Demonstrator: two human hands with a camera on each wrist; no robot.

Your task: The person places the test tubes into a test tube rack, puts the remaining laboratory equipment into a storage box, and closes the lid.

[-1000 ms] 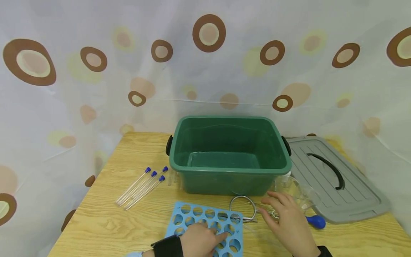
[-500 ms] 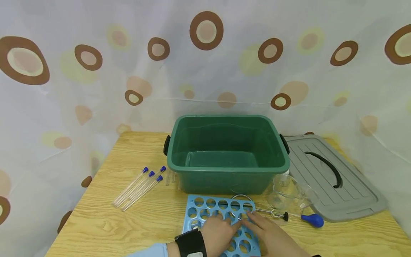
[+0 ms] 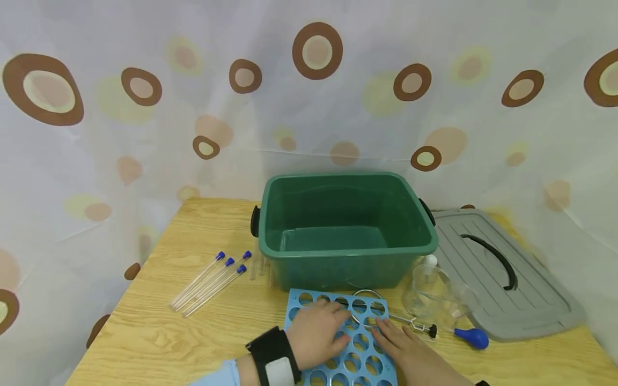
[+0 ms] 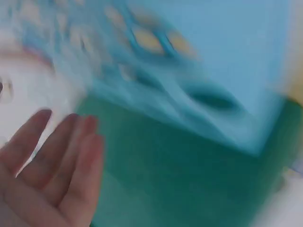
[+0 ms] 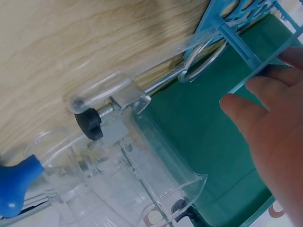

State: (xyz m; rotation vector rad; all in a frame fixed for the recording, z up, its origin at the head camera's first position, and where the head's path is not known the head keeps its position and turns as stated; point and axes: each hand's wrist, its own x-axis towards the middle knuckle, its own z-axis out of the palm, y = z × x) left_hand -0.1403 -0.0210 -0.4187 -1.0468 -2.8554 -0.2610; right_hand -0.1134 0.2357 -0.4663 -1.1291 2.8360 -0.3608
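No text, label, brand, number or sign can be read in any view. On the black strap-like wristband (image 3: 271, 346), the pale rectangular patch (image 3: 280, 371) shows no legible lettering; any marks on the light-blue perforated plastic rack (image 3: 364, 354) are too small or blurred.

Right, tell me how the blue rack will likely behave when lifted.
The blue rack looks like rigid plastic, with flat, straight-edged plates, so it should stay stiff. Riddled with holes, it is probably light for its size. It might catch the metal ring, which shows through its holes.
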